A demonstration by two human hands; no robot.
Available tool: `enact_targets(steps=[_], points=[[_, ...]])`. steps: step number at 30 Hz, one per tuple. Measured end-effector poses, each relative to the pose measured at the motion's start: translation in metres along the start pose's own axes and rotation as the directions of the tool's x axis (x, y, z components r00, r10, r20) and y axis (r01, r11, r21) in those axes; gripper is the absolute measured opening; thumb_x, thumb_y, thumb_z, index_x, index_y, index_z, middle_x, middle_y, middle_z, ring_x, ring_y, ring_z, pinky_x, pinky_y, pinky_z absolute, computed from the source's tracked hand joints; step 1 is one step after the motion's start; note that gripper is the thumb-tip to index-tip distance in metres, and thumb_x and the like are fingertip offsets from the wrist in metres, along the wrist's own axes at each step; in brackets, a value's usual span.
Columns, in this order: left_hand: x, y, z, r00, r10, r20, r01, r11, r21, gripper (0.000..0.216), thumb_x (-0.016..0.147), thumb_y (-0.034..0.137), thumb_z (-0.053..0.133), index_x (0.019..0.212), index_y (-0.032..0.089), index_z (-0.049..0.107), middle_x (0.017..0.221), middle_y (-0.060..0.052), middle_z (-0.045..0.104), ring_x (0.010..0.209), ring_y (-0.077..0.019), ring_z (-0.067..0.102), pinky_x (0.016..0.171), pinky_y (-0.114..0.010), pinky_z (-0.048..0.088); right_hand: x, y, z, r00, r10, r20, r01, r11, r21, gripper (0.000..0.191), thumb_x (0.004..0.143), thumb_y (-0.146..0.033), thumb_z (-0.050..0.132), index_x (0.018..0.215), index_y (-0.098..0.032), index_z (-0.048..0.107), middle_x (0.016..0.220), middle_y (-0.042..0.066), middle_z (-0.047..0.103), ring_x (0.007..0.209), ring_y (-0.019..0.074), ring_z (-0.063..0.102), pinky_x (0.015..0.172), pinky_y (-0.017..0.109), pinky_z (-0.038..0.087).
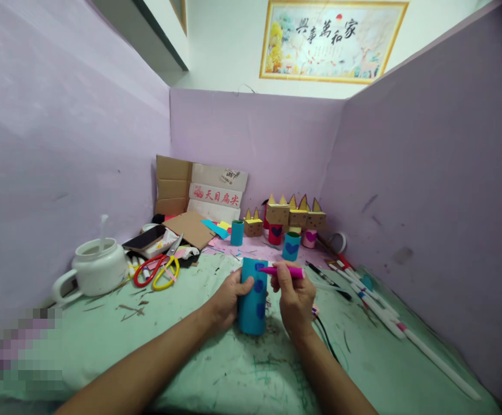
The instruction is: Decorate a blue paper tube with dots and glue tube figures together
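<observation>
Wrapped around its left side, my left hand (227,297) holds a blue paper tube (247,314) upright over the green cloth. Down the tube's right side runs a column of dark blue-purple spots, the top one only an outline. A magenta marker (291,272) is pinched in my right hand (294,297), its tip at that topmost outline. Beyond my hands stands a short blue tube with a dark heart (291,246), beside a red tube (275,233) and a pink tube (309,238), both with hearts.
Red-and-yellow scissors (164,268), a white mug (97,271) and a phone (146,237) lie left. Several small cardboard boxes with pointed ears (278,213) stand at the back. White markers (380,314) line the right wall. A black cable (326,334) runs beside my right wrist.
</observation>
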State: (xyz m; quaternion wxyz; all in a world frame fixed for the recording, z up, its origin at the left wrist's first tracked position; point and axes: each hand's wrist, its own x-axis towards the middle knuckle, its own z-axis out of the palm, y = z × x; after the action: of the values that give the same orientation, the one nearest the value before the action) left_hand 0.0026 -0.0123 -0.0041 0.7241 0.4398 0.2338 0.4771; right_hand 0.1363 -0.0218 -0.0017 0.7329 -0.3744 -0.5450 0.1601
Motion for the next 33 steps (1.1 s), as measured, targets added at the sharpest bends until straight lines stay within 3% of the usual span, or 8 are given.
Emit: enact_targets(steps=[3,8,12,21,33], points=[[-0.0005,0.0012,0.0008,1.0,-0.016,-0.005,0.016,1.0,-0.001,0.051,0.064,0.042,0.083,0.101,0.016,0.061,0.08,-0.007,0.067,0.072,-0.0208,0.062,0.07,-0.034,0.047,0.0007,0.0002,-0.0007,0.999,-0.001,-0.036,0.002,1.0,0.016,0.033,0.091,-0.045,0.057,0.076,-0.016,0.063,0.053,-0.004,0.053,0.049,0.0123,0.049,0.049,0.026,0.04],[-0.0001,0.0015,0.0023,1.0,-0.001,-0.018,0.001,1.0,-0.008,0.058,0.06,0.043,0.086,0.105,0.016,0.062,0.078,-0.004,0.065,0.069,-0.018,0.059,0.069,-0.033,0.048,0.0003,0.0025,0.0002,1.0,0.002,0.019,-0.002,1.0,0.011,0.03,0.09,-0.044,0.058,0.079,-0.017,0.065,0.058,-0.002,0.056,0.052,0.0129,0.052,0.05,0.026,0.042],[0.0004,0.0004,0.0013,1.0,0.009,-0.004,-0.009,1.0,-0.014,0.051,0.063,0.04,0.085,0.103,0.016,0.063,0.078,-0.004,0.065,0.067,-0.0165,0.059,0.068,-0.031,0.047,0.0002,0.004,0.0001,0.999,-0.003,0.05,0.005,0.999,-0.041,0.029,0.089,-0.044,0.059,0.081,-0.017,0.066,0.06,-0.001,0.059,0.052,0.0133,0.053,0.05,0.026,0.042],[-0.0001,0.0004,0.0008,1.0,-0.017,-0.001,0.017,1.0,-0.02,0.054,0.061,0.043,0.085,0.102,0.016,0.062,0.079,-0.005,0.067,0.07,-0.0191,0.062,0.067,-0.032,0.048,0.0006,0.0047,-0.0005,1.0,0.022,-0.011,-0.022,0.998,-0.056,0.031,0.09,-0.045,0.057,0.078,-0.017,0.064,0.056,-0.003,0.055,0.053,0.0137,0.051,0.053,0.027,0.041],[0.0004,0.0014,0.0016,1.0,-0.007,-0.022,0.007,1.0,-0.004,0.057,0.059,0.043,0.086,0.102,0.015,0.062,0.077,-0.003,0.064,0.068,-0.0174,0.059,0.067,-0.031,0.048,0.0002,0.0035,-0.0004,0.999,0.002,0.033,-0.001,0.999,-0.043,0.03,0.092,-0.044,0.057,0.077,-0.017,0.063,0.056,-0.004,0.053,0.053,0.0127,0.05,0.053,0.027,0.041]])
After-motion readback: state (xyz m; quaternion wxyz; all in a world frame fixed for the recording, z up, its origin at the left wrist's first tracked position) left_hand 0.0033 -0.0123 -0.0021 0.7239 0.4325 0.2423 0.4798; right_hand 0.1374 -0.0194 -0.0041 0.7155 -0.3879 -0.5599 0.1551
